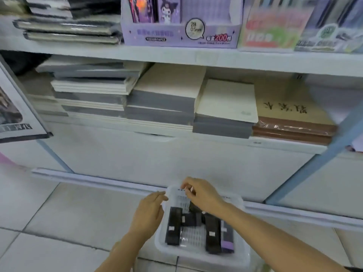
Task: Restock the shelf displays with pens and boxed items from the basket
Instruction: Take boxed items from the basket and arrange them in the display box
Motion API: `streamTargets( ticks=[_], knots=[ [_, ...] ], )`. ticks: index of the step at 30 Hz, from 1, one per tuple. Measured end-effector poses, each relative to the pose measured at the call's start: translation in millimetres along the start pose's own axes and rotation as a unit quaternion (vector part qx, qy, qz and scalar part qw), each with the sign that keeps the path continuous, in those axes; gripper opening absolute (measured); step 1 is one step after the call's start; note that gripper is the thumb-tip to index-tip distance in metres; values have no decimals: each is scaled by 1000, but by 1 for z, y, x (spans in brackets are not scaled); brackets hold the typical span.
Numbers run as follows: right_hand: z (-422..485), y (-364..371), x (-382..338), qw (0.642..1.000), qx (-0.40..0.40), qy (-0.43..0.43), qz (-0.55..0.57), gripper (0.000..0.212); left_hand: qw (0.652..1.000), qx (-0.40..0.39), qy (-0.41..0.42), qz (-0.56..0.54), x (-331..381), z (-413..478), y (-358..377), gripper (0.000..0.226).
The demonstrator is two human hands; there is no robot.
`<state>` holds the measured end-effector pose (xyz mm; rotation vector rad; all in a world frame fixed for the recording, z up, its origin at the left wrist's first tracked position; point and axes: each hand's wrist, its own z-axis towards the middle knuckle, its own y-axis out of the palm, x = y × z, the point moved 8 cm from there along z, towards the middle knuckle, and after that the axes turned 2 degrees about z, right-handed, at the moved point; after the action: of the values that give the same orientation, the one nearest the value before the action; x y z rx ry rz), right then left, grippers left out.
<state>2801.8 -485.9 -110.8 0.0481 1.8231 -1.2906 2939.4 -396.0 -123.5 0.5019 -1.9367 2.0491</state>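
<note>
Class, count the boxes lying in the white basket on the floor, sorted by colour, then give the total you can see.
Black boxes: 4
Purple boxes: 1
Total: 5 visible in the basket; the right hand may hide more.

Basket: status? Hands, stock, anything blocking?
Left hand open at basket rim. Right hand pinching something small above it. Black boxes inside. Nothing blocking.

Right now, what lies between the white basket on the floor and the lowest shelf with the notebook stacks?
In the head view, only the plain white cabinet front lies between the white basket and the notebook stacks.
</note>
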Motion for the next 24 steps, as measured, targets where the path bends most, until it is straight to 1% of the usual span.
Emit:
streamTargets(
  ticks=[3, 4, 5, 7, 10, 12, 15, 17, 20, 22, 23, 24],
  knots=[
    [-6, 61, 48, 990, -109, 87, 11, 25, 989, -141, -14, 31, -20, -20, 58, 50],
    [-7, 77, 59, 985, -134, 108, 22, 29, 984, -171, -17, 34, -25, -26, 71, 52],
    [-7, 90, 68, 980, -152, 125, 33, 34, 982, -185, -19, 35, -29, -30, 80, 54],
    [-1, 111, 79, 974, -166, 146, 52, 41, 981, -188, -8, 43, -33, -37, 89, 57],
    [9, 136, 87, 971, -164, 160, 67, 42, 990, -136, 4, 21, -34, -41, 88, 61],
    [14, 152, 93, 968, -162, 179, 66, 47, 994, -106, 20, 3, -32, -41, 83, 62],
    [17, 163, 100, 972, -136, 190, 24, 55, 996, -80, 24, -24, -33, -39, 81, 53],
    [19, 161, 103, 973, -126, 191, 33, 47, 995, -78, -20, -66, -41, -37, 84, 49],
    [20, 155, 101, 961, -158, 179, 143, 23, 985, -39, -88, -141, -48, -26, 76, 45],
    [21, 140, 96, 949, -172, 167, 206, 19, 978, 1, -114, -173, -48, -15, 67, 42],
    [21, 130, 93, 946, -170, 161, 225, 19, 970, 11, -135, -201, -48, -10, 64, 39],
    [21, 120, 90, 943, -165, 156, 242, 20, 954, 5, -165, -249, -47, -5, 63, 35]
  ],
)
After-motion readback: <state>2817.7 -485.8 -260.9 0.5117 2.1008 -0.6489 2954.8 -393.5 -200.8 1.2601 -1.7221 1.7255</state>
